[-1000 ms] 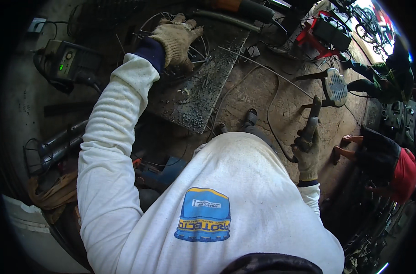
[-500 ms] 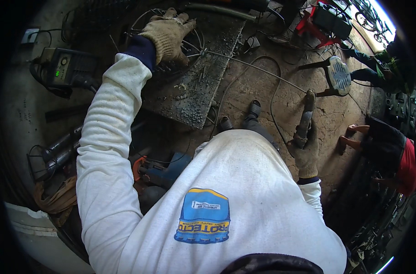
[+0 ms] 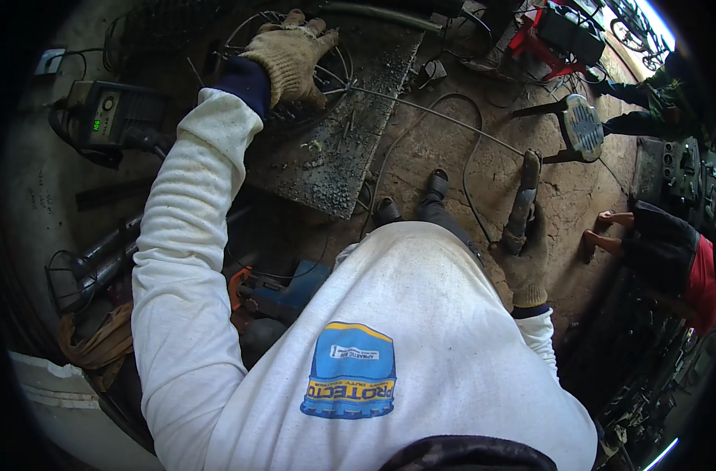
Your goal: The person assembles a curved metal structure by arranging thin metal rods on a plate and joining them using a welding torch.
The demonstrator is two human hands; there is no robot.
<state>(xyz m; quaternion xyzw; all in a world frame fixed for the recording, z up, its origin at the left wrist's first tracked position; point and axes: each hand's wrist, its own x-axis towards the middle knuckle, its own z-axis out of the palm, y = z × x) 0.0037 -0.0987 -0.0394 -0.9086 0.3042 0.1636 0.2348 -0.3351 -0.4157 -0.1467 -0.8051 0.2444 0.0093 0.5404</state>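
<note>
- So, person in white long-sleeved shirt [image 3: 358,330], near, arms reaching out over the work.
- Worker in red shirt [image 3: 705,290], bent over, right side.
- Board [image 3: 374,51], far left of centre, gritty grey debris across it.
- Welding machine [image 3: 103,114], left, green display lit.
- Grey-topped stool [image 3: 582,135], far right.
- Round wire frame [image 3: 344,64], on the board, under left glove.
- Left hand [image 3: 289,63], gloved: fingers spread wide, palm down over frame; can't tell whether fingertips hook it.
- Right hand [image 3: 527,271], gloved, right of the shirt: fingers curled round rod holder [image 3: 528,177]; individual fingers too dark to separate.
- Thin rod [image 3: 436,114], from holder leftward to frame's edge; contact unclear.
</note>
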